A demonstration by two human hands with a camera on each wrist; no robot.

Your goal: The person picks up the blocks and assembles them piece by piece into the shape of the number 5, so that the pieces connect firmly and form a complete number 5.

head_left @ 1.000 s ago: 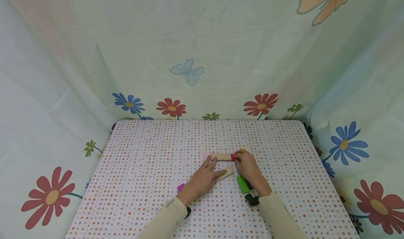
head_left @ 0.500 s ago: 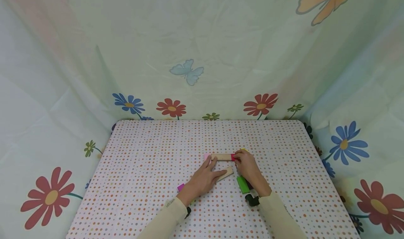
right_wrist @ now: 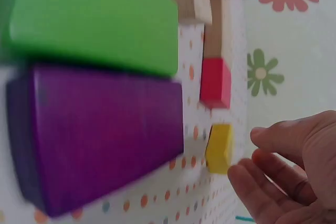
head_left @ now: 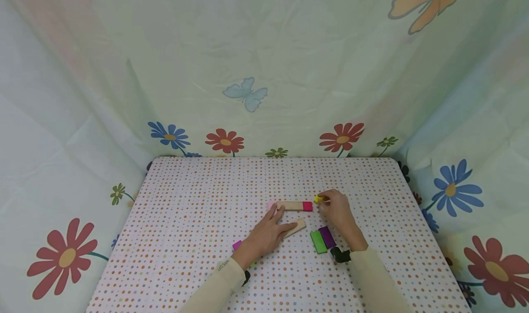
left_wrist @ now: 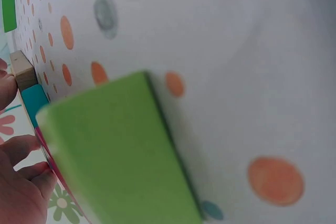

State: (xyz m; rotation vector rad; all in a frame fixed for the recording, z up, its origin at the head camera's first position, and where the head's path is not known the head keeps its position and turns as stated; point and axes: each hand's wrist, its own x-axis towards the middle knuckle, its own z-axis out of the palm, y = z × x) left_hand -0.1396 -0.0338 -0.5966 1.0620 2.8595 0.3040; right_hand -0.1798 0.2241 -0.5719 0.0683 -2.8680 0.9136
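Observation:
My left hand (head_left: 264, 237) lies spread in the head view. Its fingertips touch the left end of a long wooden block (head_left: 290, 206), by a pale pink block (head_left: 271, 204), and the thumb rests on a second wooden block (head_left: 296, 226). A red block (head_left: 307, 206) adjoins the long block's right end. Farther right, my right hand (head_left: 340, 214) is just above a small yellow block (right_wrist: 219, 149); in the right wrist view its fingers are loosely bent, with a gap between thumb and block. A teal block (left_wrist: 35, 100) touches the second wooden block, seen only in the left wrist view.
Green (head_left: 318, 242) and purple (head_left: 327, 237) blocks lie side by side near my right wrist. A magenta block (head_left: 237, 245) shows left of my left wrist, and a light green block (left_wrist: 121, 150) lies under that wrist. The dotted table (head_left: 186, 202) meets a floral curtain (head_left: 289, 51).
My right hand has left the red block and moved right to the yellow one, uncovering the red and purple blocks. My left hand has stayed in place.

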